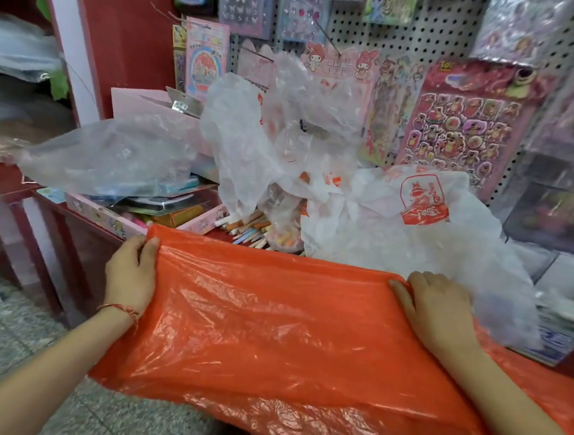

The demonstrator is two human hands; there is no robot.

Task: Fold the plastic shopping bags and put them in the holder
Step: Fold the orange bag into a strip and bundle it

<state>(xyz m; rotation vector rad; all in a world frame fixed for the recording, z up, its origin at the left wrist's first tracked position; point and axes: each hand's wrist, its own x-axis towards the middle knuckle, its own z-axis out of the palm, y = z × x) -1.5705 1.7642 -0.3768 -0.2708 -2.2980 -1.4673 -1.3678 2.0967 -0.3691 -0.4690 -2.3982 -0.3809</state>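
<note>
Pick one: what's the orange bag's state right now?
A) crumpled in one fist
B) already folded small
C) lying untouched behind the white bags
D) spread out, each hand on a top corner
D: the orange bag is stretched wide, with the left hand pinching its top left corner and the right hand on its top right edge.

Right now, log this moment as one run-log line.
phase: folding | left hand: grips orange bag far-left corner | right hand: grips far edge | clear bags: piled behind
</note>
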